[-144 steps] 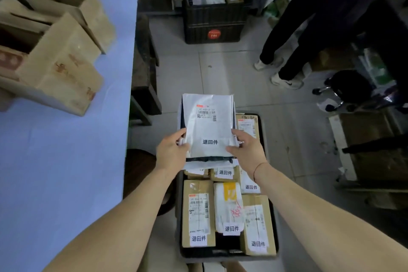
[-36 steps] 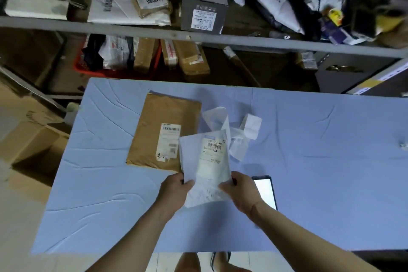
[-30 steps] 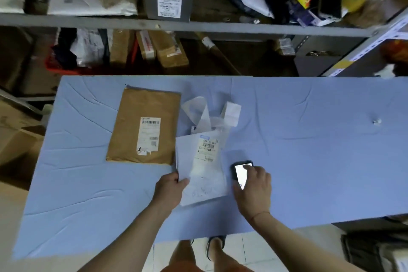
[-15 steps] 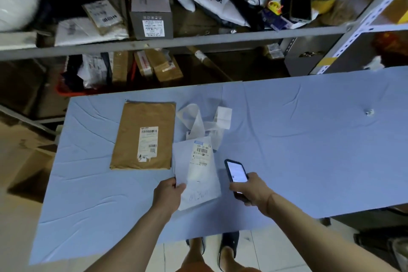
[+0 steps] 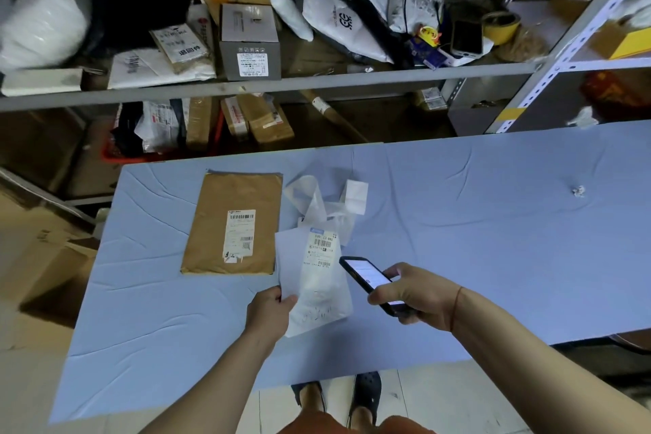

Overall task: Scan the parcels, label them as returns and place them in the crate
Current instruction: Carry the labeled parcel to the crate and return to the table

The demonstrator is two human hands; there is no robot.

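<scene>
A flat white mailer parcel (image 5: pixel 311 278) with a barcode label lies near the front of the blue table (image 5: pixel 475 229). My left hand (image 5: pixel 269 310) pinches its lower left edge. My right hand (image 5: pixel 414 294) grips a black phone (image 5: pixel 368 277) with a lit screen, raised just right of the parcel's label. To the left, a brown paper envelope parcel (image 5: pixel 234 224) with a white shipping label lies flat on the table. The crate is out of view.
A curled strip of white label backing (image 5: pixel 329 203) lies behind the white parcel. A small crumpled scrap (image 5: pixel 577 191) sits far right on the table. Metal shelves (image 5: pixel 267 88) packed with parcels stand behind the table. Cardboard boxes (image 5: pixel 45 257) lie on the floor to the left.
I turned from the crate to the table. My right hand left the white parcel, picked up the phone and raised it beside the label. My left hand kept hold of the parcel's edge.
</scene>
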